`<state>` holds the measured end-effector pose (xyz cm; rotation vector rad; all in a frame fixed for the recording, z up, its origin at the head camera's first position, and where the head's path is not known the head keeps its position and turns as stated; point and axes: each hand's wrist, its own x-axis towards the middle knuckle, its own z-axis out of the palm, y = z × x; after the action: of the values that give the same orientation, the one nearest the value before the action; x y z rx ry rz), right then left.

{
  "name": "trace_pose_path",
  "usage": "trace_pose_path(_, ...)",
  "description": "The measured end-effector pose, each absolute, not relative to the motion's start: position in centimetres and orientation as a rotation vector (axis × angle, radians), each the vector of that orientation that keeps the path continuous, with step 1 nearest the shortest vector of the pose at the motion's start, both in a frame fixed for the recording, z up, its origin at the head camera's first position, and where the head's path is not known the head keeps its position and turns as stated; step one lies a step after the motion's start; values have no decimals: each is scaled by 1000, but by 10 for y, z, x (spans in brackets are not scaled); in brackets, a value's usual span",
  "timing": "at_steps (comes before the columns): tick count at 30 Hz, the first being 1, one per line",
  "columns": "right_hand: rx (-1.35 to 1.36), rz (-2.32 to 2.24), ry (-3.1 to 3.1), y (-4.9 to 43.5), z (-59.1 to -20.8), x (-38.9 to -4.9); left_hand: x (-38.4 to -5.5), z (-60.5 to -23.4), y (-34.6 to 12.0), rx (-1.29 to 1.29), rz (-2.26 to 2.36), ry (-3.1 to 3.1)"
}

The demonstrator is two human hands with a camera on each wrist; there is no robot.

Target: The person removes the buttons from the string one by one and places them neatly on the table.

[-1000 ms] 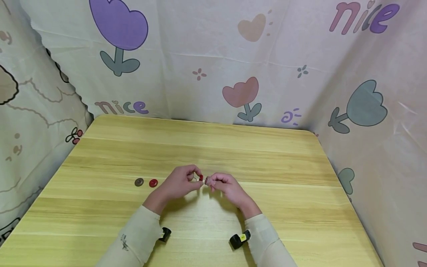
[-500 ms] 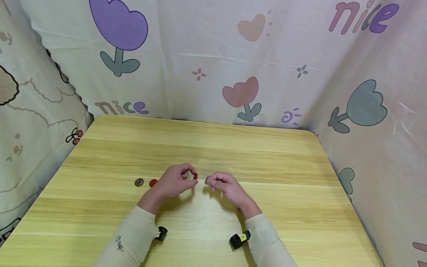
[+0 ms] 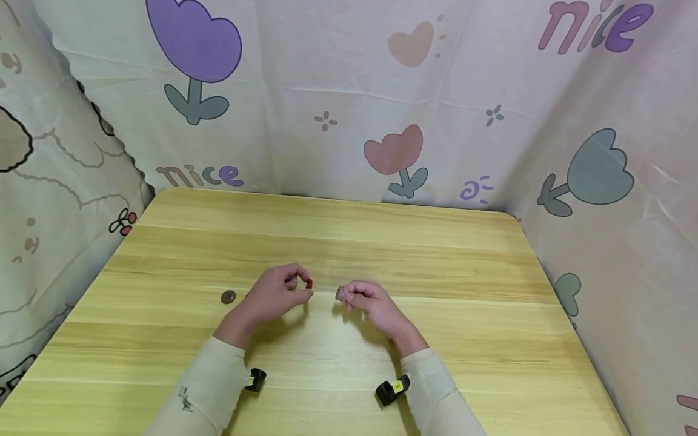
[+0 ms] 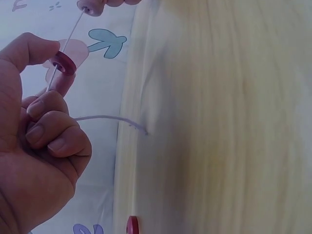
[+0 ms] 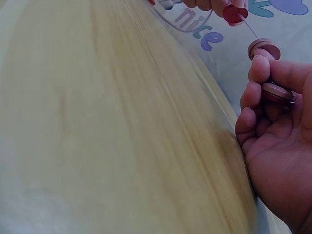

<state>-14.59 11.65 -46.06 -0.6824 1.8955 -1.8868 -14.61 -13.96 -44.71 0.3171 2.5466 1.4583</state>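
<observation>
Between thumb and forefinger my left hand pinches a red button. A thin white string runs through it, and its loose tail hangs past my curled fingers. My right hand grips a brown button at the string's other stretch. More stacked buttons, brown and dark red, sit within its fingers. The string spans the gap between the hands. On the table to the left lies a brown button. Another red button lies there, almost wholly hidden by my left wrist in the head view.
The wooden table reaches back to a printed cloth, which also hangs along both sides. Small black cameras are strapped at the wrists, below the pale sleeves.
My left hand has drawn away leftward, carrying the red button along the string away from the brown buttons. It now covers the loose red button. The right hand has stayed almost still.
</observation>
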Motion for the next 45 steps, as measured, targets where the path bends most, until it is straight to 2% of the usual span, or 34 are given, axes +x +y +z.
trace_pose_path(45,-702,-1906,1880,118,-463,-148,-144,-442,-207,139,1487,2639)
